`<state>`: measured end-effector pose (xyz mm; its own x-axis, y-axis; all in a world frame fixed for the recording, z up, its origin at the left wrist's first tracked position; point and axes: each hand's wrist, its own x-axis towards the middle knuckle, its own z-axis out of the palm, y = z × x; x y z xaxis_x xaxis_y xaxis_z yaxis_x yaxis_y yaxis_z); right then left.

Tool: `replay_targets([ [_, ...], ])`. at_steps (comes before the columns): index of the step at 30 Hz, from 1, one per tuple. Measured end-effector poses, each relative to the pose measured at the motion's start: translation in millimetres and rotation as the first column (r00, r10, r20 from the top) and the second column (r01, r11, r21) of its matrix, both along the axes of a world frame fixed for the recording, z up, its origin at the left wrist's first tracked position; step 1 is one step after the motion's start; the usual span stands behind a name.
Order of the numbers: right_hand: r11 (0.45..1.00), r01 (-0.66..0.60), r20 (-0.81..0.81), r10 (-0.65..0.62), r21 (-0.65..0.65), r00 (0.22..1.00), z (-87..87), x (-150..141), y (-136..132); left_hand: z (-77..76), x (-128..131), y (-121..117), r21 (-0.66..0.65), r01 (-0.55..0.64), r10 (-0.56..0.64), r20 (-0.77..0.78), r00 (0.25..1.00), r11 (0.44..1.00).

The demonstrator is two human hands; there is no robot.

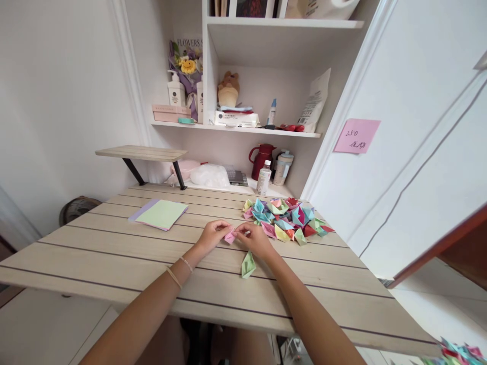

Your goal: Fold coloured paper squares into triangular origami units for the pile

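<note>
My left hand (212,234) and my right hand (254,238) meet over the middle of the wooden table (114,253). Both pinch a small pink folded paper piece (230,236) between their fingertips. A green folded paper piece (247,264) lies on the table just below my right wrist. A pile of several coloured folded paper pieces (285,218) sits right behind my right hand. A stack of flat paper sheets (160,213), green on top and purple beneath, lies to the left of my left hand.
A raised wooden shelf on black brackets (142,152) stands at the table's back left. Behind the table are a red kettle (262,157), a small bottle (264,178), a tumbler (282,168) and a plastic bag (210,176). A pink note (356,136) hangs on the right wall.
</note>
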<state>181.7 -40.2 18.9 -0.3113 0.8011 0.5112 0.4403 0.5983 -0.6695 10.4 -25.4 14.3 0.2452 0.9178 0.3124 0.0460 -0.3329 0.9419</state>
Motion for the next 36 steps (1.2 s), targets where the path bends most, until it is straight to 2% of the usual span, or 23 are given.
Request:
replay_targets([
  [5, 0.997, 0.017, -0.065, -0.022, -0.069, 0.998, -2.1, -3, 0, 0.0, 2, -1, 0.081, -0.082, 0.084, -0.026, 0.996, 0.993],
  [9, 0.995, 0.032, -0.116, -0.042, -0.092, 0.992, -4.0, -7, -1, -0.7, 3, -1, 0.088, -0.139, 0.138, 0.019, 0.99, 0.986],
  [17, 0.988, 0.15, -0.12, -0.144, 0.044, 0.982, -0.2, -16, -8, -2.0, 6, -2, 0.056, -0.163, 0.156, 0.116, 0.981, 0.985],
  [20, 0.981, 0.174, -0.112, -0.163, 0.089, 0.98, 0.7, -17, -10, -1.5, 6, -2, 0.005, -0.172, 0.167, 0.21, 0.963, 0.985],
  [23, 0.973, 0.164, -0.078, -0.153, 0.162, 0.985, 1.8, -16, -11, 0.6, 5, -3, -0.048, -0.146, 0.154, 0.283, 0.947, 0.988],
  [25, 0.961, 0.175, -0.069, -0.164, 0.216, 0.984, 2.7, -14, -12, 2.5, 5, -4, -0.036, -0.117, 0.122, 0.258, 0.958, 0.992],
  [28, 0.921, 0.257, -0.069, -0.248, 0.293, 0.966, 3.7, -11, -11, 3.5, 6, -6, 0.0, -0.033, 0.032, 0.191, 0.981, 0.999],
  [30, 0.898, 0.301, -0.056, -0.299, 0.322, 0.952, 3.2, -10, -10, 2.1, 7, -7, -0.02, 0.025, -0.02, 0.19, 0.982, 1.0],
  [33, 0.906, 0.293, -0.036, -0.297, 0.306, 0.954, 0.6, -11, -8, -2.0, 9, -6, -0.061, 0.048, -0.033, 0.216, 0.976, 0.997],
  [36, 0.934, 0.266, -0.059, -0.259, 0.239, 0.964, -2.4, -14, -7, -4.5, 9, -6, -0.034, 0.03, -0.022, 0.2, 0.98, 0.999],
])
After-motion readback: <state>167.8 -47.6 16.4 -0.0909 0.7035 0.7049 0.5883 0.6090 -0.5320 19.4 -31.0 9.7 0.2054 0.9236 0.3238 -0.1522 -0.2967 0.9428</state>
